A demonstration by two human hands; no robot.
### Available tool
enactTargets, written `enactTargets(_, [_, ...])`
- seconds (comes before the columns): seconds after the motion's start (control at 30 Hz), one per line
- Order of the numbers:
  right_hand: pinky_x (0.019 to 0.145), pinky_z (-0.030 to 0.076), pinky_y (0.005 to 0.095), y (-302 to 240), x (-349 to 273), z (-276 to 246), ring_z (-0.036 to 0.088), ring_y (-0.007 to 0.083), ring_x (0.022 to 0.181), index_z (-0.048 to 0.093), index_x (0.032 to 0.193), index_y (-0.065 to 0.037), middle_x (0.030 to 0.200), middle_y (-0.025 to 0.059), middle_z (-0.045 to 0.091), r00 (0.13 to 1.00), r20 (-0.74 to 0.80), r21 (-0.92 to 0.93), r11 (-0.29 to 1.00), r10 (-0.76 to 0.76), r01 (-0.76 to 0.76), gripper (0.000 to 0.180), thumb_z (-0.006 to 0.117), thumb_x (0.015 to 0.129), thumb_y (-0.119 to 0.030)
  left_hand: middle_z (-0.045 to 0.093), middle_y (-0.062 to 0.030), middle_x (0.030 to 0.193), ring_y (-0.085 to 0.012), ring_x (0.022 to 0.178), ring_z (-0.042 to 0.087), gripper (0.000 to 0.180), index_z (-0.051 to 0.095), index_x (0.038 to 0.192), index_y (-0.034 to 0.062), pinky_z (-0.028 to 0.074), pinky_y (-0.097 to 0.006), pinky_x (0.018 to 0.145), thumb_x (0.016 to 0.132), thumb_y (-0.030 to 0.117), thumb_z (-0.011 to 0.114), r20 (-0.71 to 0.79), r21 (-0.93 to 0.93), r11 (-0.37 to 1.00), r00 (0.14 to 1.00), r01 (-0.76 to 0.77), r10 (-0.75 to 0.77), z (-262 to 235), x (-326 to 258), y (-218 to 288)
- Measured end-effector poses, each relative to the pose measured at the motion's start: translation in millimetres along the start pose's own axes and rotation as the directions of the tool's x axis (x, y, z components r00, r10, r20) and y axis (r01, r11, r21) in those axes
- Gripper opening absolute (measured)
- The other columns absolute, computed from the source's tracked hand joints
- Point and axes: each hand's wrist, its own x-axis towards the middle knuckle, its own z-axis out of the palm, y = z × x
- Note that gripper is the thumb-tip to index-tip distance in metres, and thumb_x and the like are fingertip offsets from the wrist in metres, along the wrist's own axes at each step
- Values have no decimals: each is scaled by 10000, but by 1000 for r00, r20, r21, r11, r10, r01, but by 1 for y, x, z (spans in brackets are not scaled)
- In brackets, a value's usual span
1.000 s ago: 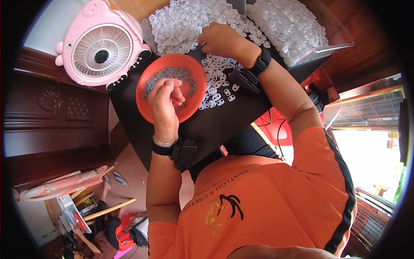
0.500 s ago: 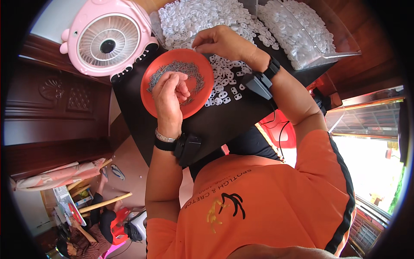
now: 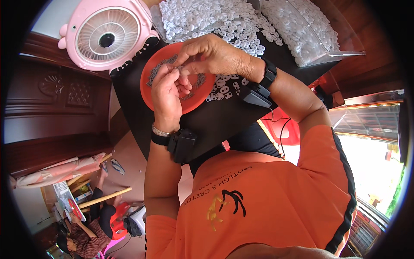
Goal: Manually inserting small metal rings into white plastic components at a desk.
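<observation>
my left hand (image 3: 167, 93): fingers curled together, tips pinched over the one red dish (image 3: 200, 93)
my right hand (image 3: 214, 54): fingertips closed, meeting the left's; what they pinch is too small to tell
dish: one, on the black table (image 3: 224, 125), holding thin dark bits
white plastic pieces (image 3: 207, 19): too many to count
pink fan (image 3: 108, 36): one, beside the dish

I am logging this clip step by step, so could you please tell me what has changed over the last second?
The right hand came back from the heap of white plastic pieces to meet the left hand over the orange dish; their fingertips now pinch together on something too small to make out. The dish, the pink fan and the black table stayed put.
</observation>
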Motion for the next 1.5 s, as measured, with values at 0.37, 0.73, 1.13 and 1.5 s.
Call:
enactTargets(0.37, [722, 501, 242, 7, 2, 4, 631, 117, 805, 660, 938, -21, 863, 34, 653, 994, 4, 9, 994, 110, -110, 154, 702, 797, -69, 531, -5, 632, -88, 523, 501, 140, 542, 768, 64, 375, -201, 476, 862, 152, 488, -39, 158, 987, 999, -17, 23, -7, 2, 5])
enactTargets(0.73, [699, 505, 378, 24, -2, 16, 591, 270, 867, 616, 759, -61, 815, 82, 584, 980, 190, -755, 629, -62, 186, 83, 641, 709, -122, 532, -13, 621, -99, 529, 500, 119, 559, 764, 48, 379, -216, 488, 844, 122, 514, -121, 101, 991, 987, -90, 102, -7, 3, 8])
enactTargets(1.13, [733, 504, 319, 23, 2, 12, 637, 218, 801, 597, 940, 12, 893, 91, 652, 987, -20, -233, 959, 162, -162, 153, 591, 838, -100, 522, -26, 648, -125, 566, 511, 151, 564, 860, 23, 358, -235, 516, 861, 164, 511, -151, 131, 989, 985, -63, 83, -9, 2, 8])
enactTargets(1.5, [637, 499, 226, 30, 5, 9, 598, 98, 691, 613, 947, 9, 815, 45, 639, 952, -20, 380, 883, 306, -275, 138, 646, 820, -31, 557, -19, 657, -103, 544, 521, 114, 573, 810, 41, 387, -209, 486, 855, 130, 518, -145, 104, 991, 985, -81, 96, -9, 3, 7])
